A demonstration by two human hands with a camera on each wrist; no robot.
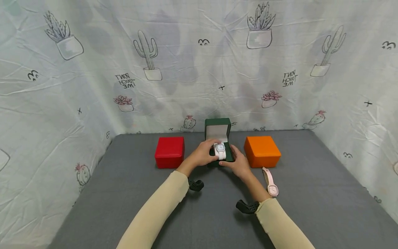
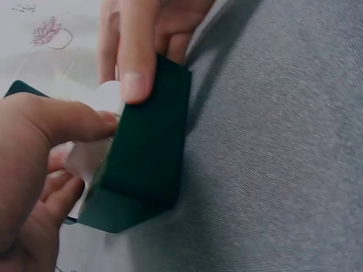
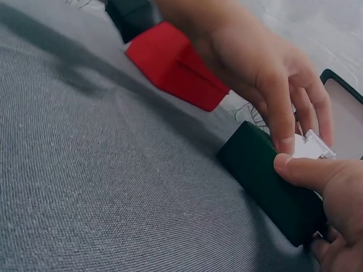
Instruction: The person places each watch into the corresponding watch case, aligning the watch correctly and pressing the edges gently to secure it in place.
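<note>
A green watch box (image 1: 218, 121) stands at the back middle of the table, its lid raised. In its base sits a white watch (image 1: 220, 148), dial facing up. My left hand (image 1: 203, 153) reaches in from the left and grips the watch between thumb and fingers, as the right wrist view shows from the side. From the other side my right hand (image 1: 238, 164) holds the box base (image 3: 266, 184), thumb along its front top edge and fingers at its right side. The left wrist view shows the left thumb (image 2: 85, 120) at the box's inner edge.
Left of the green box is a closed red box (image 1: 169, 152), and to its right a closed orange box (image 1: 262, 151). A pink watch (image 1: 270, 182) lies in front of the orange box, beside my right forearm. A printed cloth (image 1: 192, 69) hangs behind the grey table (image 1: 130, 200).
</note>
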